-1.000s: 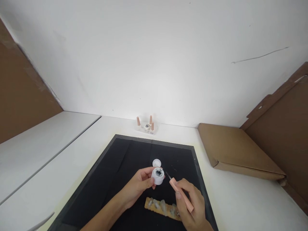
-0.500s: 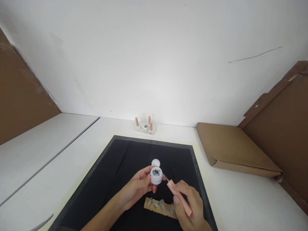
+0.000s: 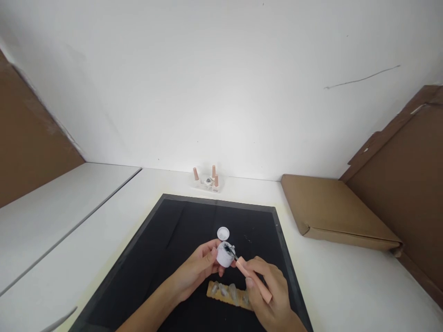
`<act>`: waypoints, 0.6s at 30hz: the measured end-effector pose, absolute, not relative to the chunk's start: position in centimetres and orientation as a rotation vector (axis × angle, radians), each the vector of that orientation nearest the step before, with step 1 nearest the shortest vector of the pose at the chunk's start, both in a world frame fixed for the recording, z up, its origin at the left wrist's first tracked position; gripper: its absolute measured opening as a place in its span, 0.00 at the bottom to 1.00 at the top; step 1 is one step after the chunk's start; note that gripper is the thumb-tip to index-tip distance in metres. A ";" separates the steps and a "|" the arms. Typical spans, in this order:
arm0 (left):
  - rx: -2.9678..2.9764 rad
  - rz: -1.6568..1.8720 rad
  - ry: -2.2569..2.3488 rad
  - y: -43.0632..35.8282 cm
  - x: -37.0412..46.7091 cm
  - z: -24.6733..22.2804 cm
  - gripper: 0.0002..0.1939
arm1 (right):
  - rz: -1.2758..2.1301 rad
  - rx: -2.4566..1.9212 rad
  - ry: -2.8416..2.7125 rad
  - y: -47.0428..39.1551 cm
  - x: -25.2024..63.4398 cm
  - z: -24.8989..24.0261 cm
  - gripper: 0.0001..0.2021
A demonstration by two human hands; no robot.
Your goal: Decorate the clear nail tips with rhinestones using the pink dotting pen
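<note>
Left hand (image 3: 202, 265) and right hand (image 3: 272, 286) meet over the black mat (image 3: 194, 221). The left forearm slants in from the lower edge; its thumb and curled fingers pinch a small white jar (image 3: 224, 257), raised above the mat and tilted, its mouth toward the right hand. The right hand, entering from the lower right, pinches the peach handle of a brush (image 3: 256, 282) between thumb and fingers; the brush slopes up and leftward, its dark tip at the jar's mouth, where dark material shows.

Just beyond the jar lies a round white lid (image 3: 223, 234). Nearer the viewer, below the jar, a tan strip (image 3: 224, 295) carries translucent pieces (image 3: 233, 291); the right hand covers its right end.

The mat's widest stretch runs to the left of the jar and beyond it, bounded by a grey border (image 3: 221, 200). The right border passes close to the right hand.

Past the far border, a tray (image 3: 204, 186) with peach-capped bottles (image 3: 216, 180) stands before the white wall (image 3: 221, 92). A flat carton (image 3: 335, 207) limits the right side; brown boards (image 3: 31, 138) rise at both flanks.
</note>
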State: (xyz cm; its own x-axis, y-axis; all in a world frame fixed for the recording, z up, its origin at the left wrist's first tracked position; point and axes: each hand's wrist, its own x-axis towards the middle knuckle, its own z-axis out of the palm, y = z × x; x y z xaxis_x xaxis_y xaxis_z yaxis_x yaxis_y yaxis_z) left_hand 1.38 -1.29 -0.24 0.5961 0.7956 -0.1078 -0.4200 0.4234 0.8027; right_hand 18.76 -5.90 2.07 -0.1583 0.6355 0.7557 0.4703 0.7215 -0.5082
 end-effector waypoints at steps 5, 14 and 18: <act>0.870 0.785 0.542 -1.4 1.4 -0.1 0.21 | 0.288 -0.882 -1.808 -5.9 18.8 2.1 0.07; 0.926 0.748 0.632 -1.5 1.3 0.2 0.25 | 0.394 -0.878 -1.787 -5.6 18.6 2.6 0.06; 0.933 0.751 0.643 -1.5 1.2 0.1 0.25 | 0.284 -0.890 -1.856 -5.5 18.9 2.0 0.05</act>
State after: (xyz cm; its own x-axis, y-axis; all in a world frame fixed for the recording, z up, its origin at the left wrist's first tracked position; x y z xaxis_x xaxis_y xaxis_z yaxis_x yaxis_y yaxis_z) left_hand 1.25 -1.49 0.10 0.5820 0.7967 -0.1628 -0.2834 0.3863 0.8778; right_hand 18.85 -5.54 1.97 -0.2128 0.6880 0.6938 0.4491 0.6995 -0.5559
